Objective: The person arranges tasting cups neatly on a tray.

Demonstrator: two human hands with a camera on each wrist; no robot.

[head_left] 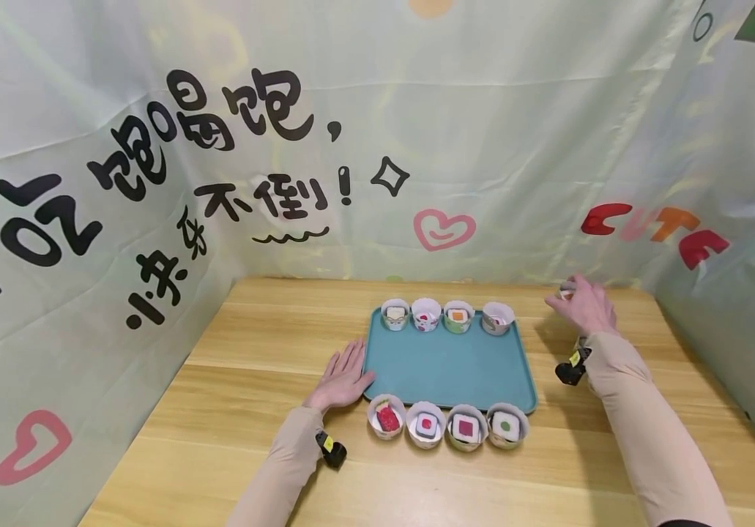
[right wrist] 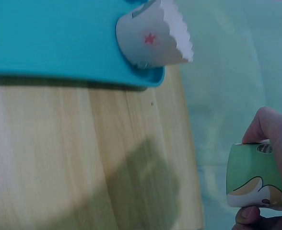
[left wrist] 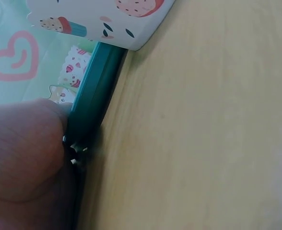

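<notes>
My right hand (head_left: 591, 306) grips a small paper cup (right wrist: 256, 175) beyond the tray's right side, above the back of the table. The cup is green with a cartoon animal print, pinched between thumb and fingers in the right wrist view. My left hand (head_left: 340, 375) lies with fingers straight along the left edge of the blue-green tray (head_left: 446, 362), its thumb at the rim. At the tray's back right corner stands a pale paper cup (head_left: 498, 319) with a red star on its side. Other printed cups, among them one holding an orange-topped piece (head_left: 458, 316), line the tray's back edge.
Along the tray's front edge is a row of cups with sushi-like pieces, from a red-topped one (head_left: 387, 418) to a green-dotted one (head_left: 507, 426). The wooden table (head_left: 239, 410) meets a printed cloth wall (head_left: 364, 256) behind and at both sides.
</notes>
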